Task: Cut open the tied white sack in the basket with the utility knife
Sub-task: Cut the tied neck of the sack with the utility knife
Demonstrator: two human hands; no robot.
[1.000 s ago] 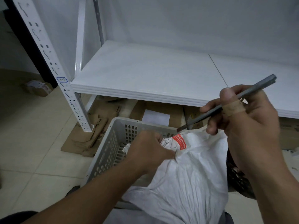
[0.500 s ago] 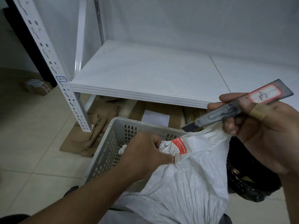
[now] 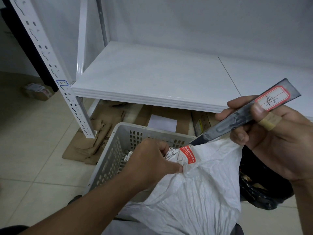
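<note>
A crumpled white sack (image 3: 199, 189) fills the grey perforated basket (image 3: 111, 160) on the floor. Its gathered, tied neck carries a red printed tag (image 3: 188, 154). My left hand (image 3: 152, 165) is closed around that neck, just left of the tag. My right hand (image 3: 271, 136) grips a flat grey utility knife (image 3: 243, 116) with a red-bordered label on its handle. The knife slants down to the left. Its blade tip (image 3: 196, 141) sits right at the sack's top edge, just above the tag.
A white metal shelf (image 3: 152, 77) stands behind the basket, with a perforated upright post (image 3: 55, 72) at the left. Flattened cardboard (image 3: 94, 136) lies under the shelf. A black bag (image 3: 260, 189) sits to the right of the sack. Tiled floor (image 3: 33, 150) spreads left.
My right hand rolled the knife so its labelled flat side faces me, then lowered the blade tip to the sack's top edge. My left hand kept hold of the neck.
</note>
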